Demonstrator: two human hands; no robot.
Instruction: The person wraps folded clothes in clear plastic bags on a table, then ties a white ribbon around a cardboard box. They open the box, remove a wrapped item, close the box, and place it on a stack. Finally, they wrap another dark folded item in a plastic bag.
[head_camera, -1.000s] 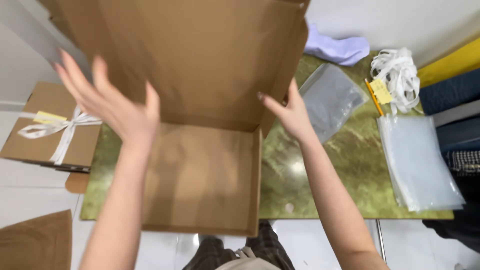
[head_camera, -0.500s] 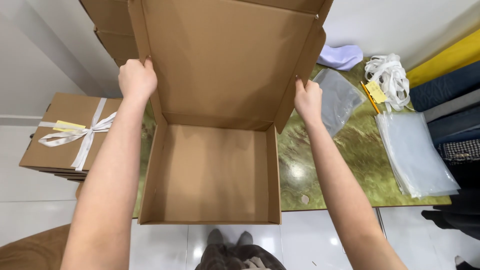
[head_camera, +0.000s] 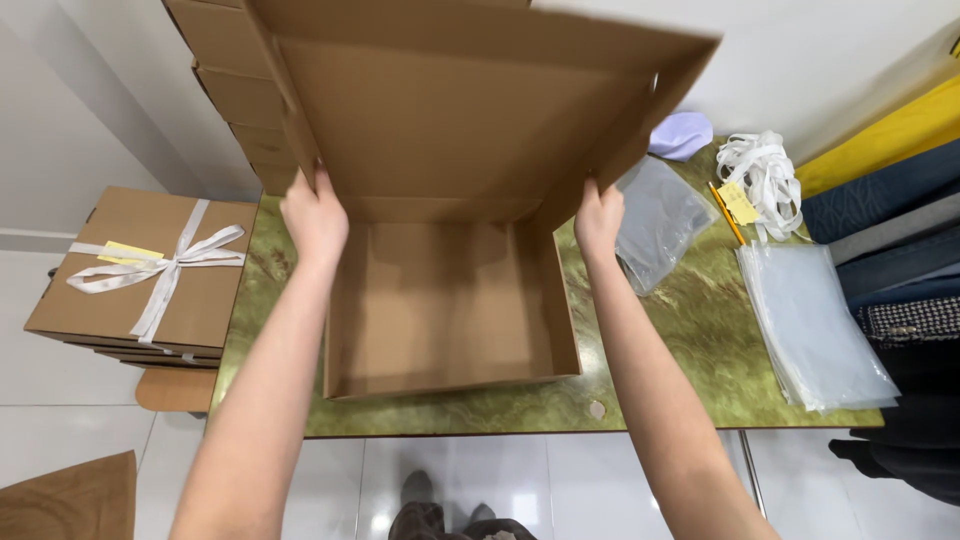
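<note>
A large brown cardboard box (head_camera: 440, 300) stands open on the green marbled table (head_camera: 690, 340), its empty tray facing me. Its big lid (head_camera: 460, 110) is raised upright behind the tray. My left hand (head_camera: 315, 215) grips the lid's left side flap near the hinge. My right hand (head_camera: 598, 215) grips the lid's right side flap at the same height. Both arms reach forward on either side of the tray.
Left of the table, closed brown boxes tied with white ribbon (head_camera: 150, 265) are stacked on a stool. More cardboard boxes (head_camera: 235, 90) stand at the back. Clear plastic bags (head_camera: 815, 330), a smaller bag (head_camera: 655, 215), white ribbon bundle (head_camera: 765, 170) and lilac cloth (head_camera: 682, 133) lie right.
My hands went from open and apart to gripping the lid's side flaps. The lid now stands more upright and the box's side walls are folded up.
</note>
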